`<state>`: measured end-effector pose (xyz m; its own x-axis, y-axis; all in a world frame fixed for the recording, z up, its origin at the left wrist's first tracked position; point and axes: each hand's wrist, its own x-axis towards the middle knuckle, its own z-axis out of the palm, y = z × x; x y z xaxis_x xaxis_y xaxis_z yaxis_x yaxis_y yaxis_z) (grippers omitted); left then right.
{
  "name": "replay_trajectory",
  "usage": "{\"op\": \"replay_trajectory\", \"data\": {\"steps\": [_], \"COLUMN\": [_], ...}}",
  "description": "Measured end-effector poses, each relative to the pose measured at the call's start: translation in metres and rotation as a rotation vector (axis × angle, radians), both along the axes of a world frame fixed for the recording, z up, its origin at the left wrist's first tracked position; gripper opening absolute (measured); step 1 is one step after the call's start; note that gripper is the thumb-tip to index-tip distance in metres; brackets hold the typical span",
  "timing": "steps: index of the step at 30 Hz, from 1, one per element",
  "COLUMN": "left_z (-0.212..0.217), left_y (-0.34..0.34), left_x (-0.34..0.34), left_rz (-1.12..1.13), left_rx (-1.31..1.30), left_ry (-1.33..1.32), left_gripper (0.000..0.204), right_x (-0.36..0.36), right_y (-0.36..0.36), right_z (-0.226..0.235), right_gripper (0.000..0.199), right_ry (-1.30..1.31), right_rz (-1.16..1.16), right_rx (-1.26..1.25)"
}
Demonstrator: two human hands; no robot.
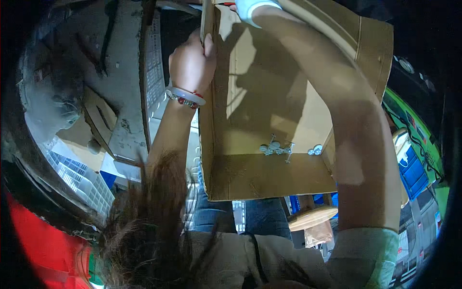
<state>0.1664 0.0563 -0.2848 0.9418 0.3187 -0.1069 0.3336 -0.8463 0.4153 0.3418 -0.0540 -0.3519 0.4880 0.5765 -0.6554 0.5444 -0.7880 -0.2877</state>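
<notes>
My left hand is closed round the left wall of a cardboard box, thumb on the inner side. A pale bangle and a beaded bracelet circle that wrist. My right arm reaches over the box to its far left corner. There my right hand, partly in a light blue covering, is cut off by the upper edge, so its fingers are mostly hidden. A small red thing shows beside it. Inside the box, small greyish round pieces with thin metal pins lie near the close wall, and another small cluster sits to their right.
A worn grey surface stands at the left, with white plastic crates below it. A red container is at the lower left. To the right are blue baskets, a green panel and a round wooden piece.
</notes>
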Motion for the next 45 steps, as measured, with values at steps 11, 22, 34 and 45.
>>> {"op": "replay_trajectory", "data": {"steps": [11,22,34,45], "left_z": [0.013,0.020,-0.024,-0.286], "left_y": [0.015,-0.031,0.004,0.060], "left_x": [-0.005,-0.008,-0.021,-0.075], "left_rz": [0.121,0.135,0.542,0.799], "left_rx": [0.048,-0.124,-1.317,-1.525], "left_ry": [0.093,-0.054,0.027,0.819], "left_gripper": [0.036,0.024,0.040,0.056], "right_x": [-0.002,-0.007,0.000,-0.006], "right_y": [-0.044,-0.001,-0.008,0.004], "right_z": [0.009,0.003,-0.005,0.007], "right_gripper": [0.038,0.024,0.023,0.028], "right_ry": [-0.226,-0.363,-0.140,-0.155], "right_rz": [-0.074,0.177,-0.067,-0.086], "right_rx": [0.264,-0.237,-0.217,0.029]}}
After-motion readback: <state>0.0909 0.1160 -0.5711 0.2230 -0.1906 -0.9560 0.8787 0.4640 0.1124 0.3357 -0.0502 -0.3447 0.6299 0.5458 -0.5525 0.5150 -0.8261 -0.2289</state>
